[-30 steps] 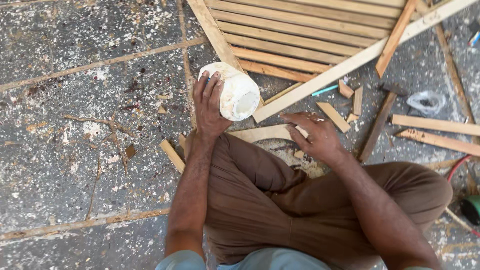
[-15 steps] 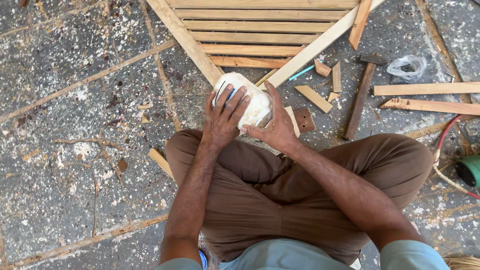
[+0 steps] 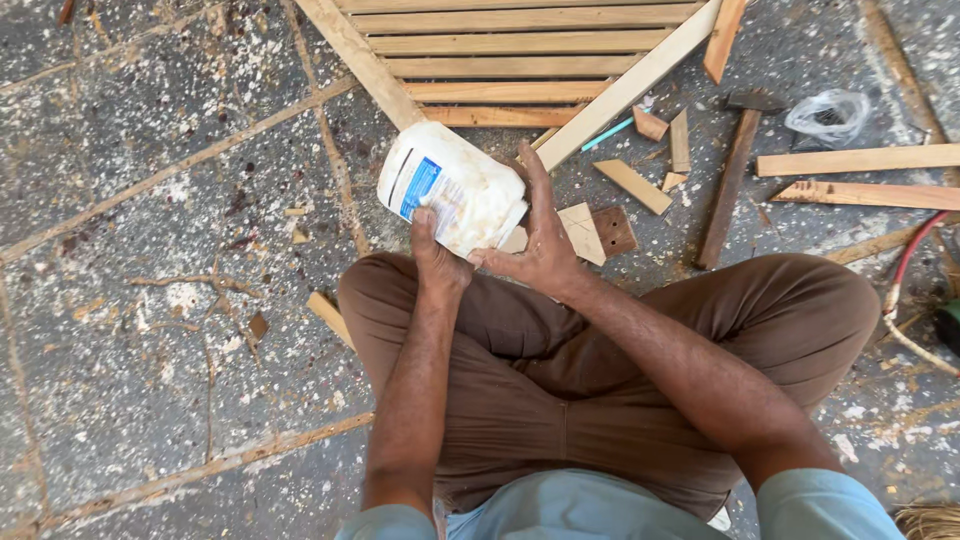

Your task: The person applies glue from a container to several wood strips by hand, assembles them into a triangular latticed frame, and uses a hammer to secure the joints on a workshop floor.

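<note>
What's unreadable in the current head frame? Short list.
- White plastic jar: lid end hidden behind the right hand; open or closed cannot be told.
- Left hand: fingers hidden under the jar.
- Slatted wooden frame: cut off by the top edge.
- Clear plastic bag: contents too small.
- Red hose: runs off the right edge.

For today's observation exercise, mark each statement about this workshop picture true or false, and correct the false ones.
1. Both hands are on the white plastic jar. True: the left hand grips it from below and the right hand holds its end.
2. The jar stands upright on the floor. False: it is held tilted above the person's lap.
3. A hammer lies on the floor to the right of the jar. True.
4. The slatted wooden frame rests on the person's knees. False: it lies on the floor beyond the jar.
5. The person wears brown trousers. True.
</note>
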